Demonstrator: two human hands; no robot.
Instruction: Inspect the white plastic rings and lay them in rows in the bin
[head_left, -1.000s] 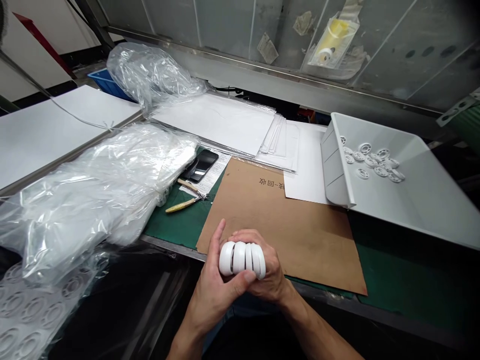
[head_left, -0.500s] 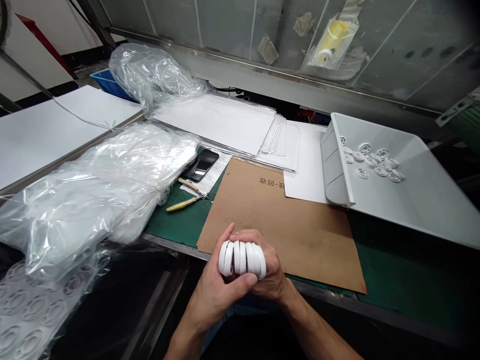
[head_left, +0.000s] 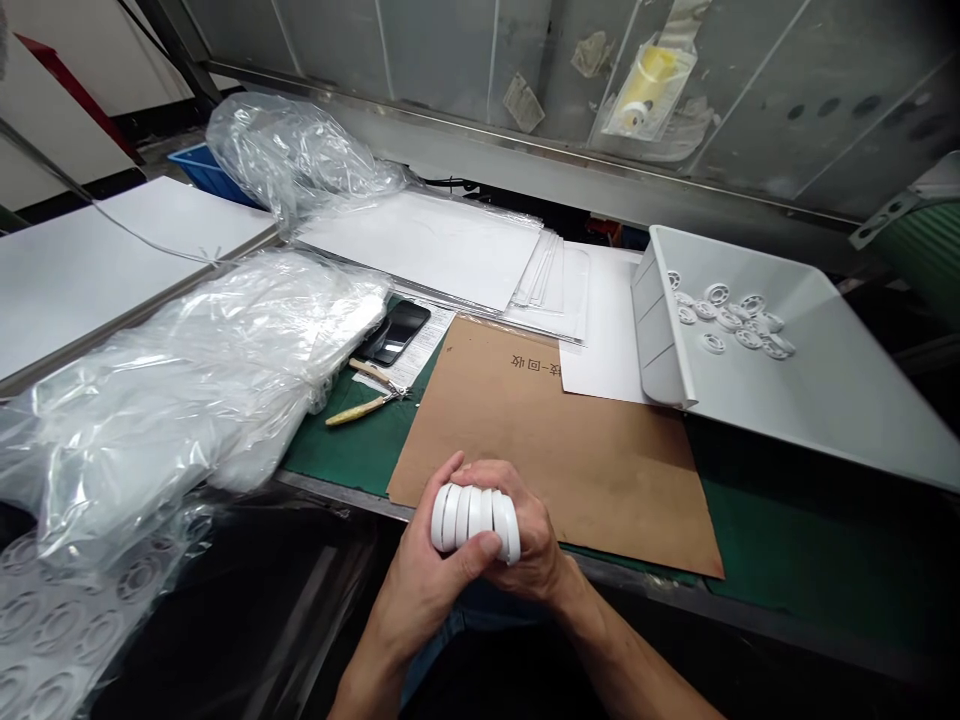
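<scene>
A row of several white plastic rings (head_left: 474, 515), resembling bearings, is pressed side by side between my two hands. My left hand (head_left: 424, 560) wraps the left end, its thumb lying across the near side of the row. Around the right end and far side closes my right hand (head_left: 536, 535). Both hands are just above the front edge of a brown cardboard sheet (head_left: 555, 470). Similar loose white rings (head_left: 742, 318) lie in a grey-white plastic bin (head_left: 840, 390) at the right.
Clear plastic bags (head_left: 172, 360) cover the left side. Pliers (head_left: 367, 395) and a black phone (head_left: 401, 330) lie on the green mat (head_left: 337, 450). White sheets (head_left: 435, 245) are stacked behind. Bagged sheets of rings (head_left: 67, 620) sit lower left.
The rings are packed closer together, with the gaps between them narrower. Both hands still hold the row. The whole view has shifted slightly.
</scene>
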